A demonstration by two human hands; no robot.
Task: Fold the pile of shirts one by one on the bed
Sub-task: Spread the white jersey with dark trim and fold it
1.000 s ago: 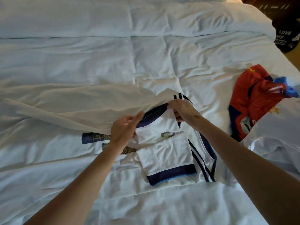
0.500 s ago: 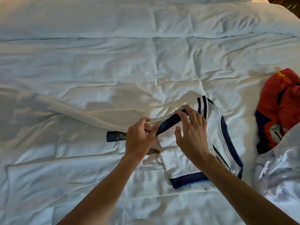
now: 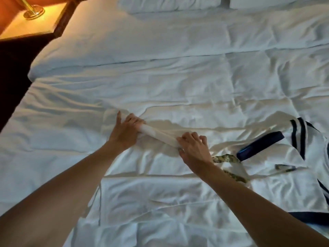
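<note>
Near the middle of the white rumpled duvet on the bed, both hands grasp a folded ridge of white fabric that runs slantwise between them. The left hand curls its fingers over the far-left end of the ridge, thumb stretched out toward the head of the bed. The right hand pinches the near-right end, fingers bent over the top and thumb tucked beneath. Whether this ridge belongs to the shirt or to the bedding cannot be told, since both are white.

Just right of the right wrist, a white sports shirt with navy trim and navy stripes lies spread toward the right edge of the bed, running out of view there. Its navy collar band sits between the right hand and the striped shoulder, and a mottled gold-and-dark printed strip shows beside the wrist.

At the head of the bed lie two white pillows. Beyond the far-left corner stands a lit wooden nightstand bearing a brass lamp base.
</note>
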